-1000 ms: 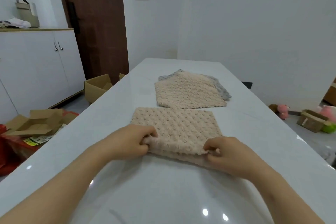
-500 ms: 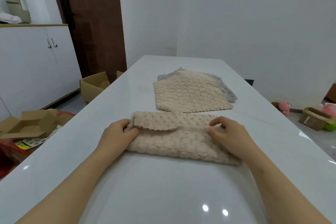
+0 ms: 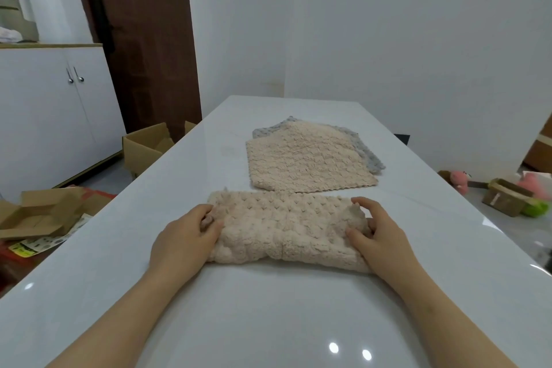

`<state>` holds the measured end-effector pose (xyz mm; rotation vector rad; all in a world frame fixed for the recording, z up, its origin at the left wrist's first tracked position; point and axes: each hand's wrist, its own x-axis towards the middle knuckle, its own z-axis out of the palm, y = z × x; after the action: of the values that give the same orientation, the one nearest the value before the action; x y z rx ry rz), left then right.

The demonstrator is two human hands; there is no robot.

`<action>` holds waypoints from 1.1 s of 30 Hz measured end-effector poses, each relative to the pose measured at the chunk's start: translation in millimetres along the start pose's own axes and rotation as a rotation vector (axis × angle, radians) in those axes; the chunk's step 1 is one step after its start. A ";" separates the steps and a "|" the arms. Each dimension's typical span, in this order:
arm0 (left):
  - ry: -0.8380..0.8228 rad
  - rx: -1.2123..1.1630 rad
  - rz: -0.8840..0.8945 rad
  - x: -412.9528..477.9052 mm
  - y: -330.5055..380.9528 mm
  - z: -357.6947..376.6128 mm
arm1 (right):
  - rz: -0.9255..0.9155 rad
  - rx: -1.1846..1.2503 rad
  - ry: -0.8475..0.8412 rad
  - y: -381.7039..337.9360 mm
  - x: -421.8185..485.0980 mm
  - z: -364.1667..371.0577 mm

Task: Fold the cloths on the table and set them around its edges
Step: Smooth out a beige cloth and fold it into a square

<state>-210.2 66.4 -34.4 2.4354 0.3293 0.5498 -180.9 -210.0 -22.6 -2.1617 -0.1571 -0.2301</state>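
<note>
Your left hand (image 3: pixel 185 236) is gripping the nine o'clock end of the folded beige cloth (image 3: pixel 283 230), fingertips curling into its edge. Your right hand (image 3: pixel 380 233) is clutching the three o'clock end, thumb and fingers wrapping round a bunched-up corner. The cloth is lying across the bench (image 3: pixel 268 323) just in front of you as a long band, and its far edge is almost touching the next cloth.

That lump under your right hand is looking like the main risk. If you are bringing the ends together with it trapped inside, the next fold is likely coming out lopsided. The pile is looking thick and springy, so the layers may be popping open once you are letting go. The bench is looking slick, so the band may be sliding instead of creasing. Pushing forward is also risking rucking the flat beige cloth (image 3: pixel 307 158) lying at twelve o'clock.

The folded cloth is showing a plush, bubbled weave with soft rounded folds, and its near edge is sagging unevenly. The flat one is sitting roughly square, with a zigzag trim along its near side. A grey cloth (image 3: pixel 372 158) of similar texture is peeking out beneath it towards two o'clock. The bench is gleaming white and glossy, reflecting ceiling lights.
</note>
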 end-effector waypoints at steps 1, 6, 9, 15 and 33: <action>0.010 0.061 0.042 -2.6 1.2 0.2 | -0.027 -0.020 -0.002 -0.3 -1.5 1.6; -0.040 0.067 0.099 -4.2 1.9 -6.7 | -0.060 -0.062 -0.014 -1.5 -6.1 1.3; -0.126 0.156 0.041 -0.1 -1.4 -14.7 | -0.018 -0.023 -0.030 -3.6 -5.6 -1.2; -0.184 -0.025 -0.099 0.3 -8.2 -26.8 | 0.037 0.025 -0.100 -9.8 -9.9 -2.2; 0.005 -0.634 -0.292 7.1 2.3 -36.3 | 0.093 0.248 0.072 -10.3 13.0 -12.1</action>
<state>-220.4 85.8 -4.4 1.7391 0.4278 0.4458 -171.6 -213.9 -4.7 -1.9067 -0.0410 -0.2230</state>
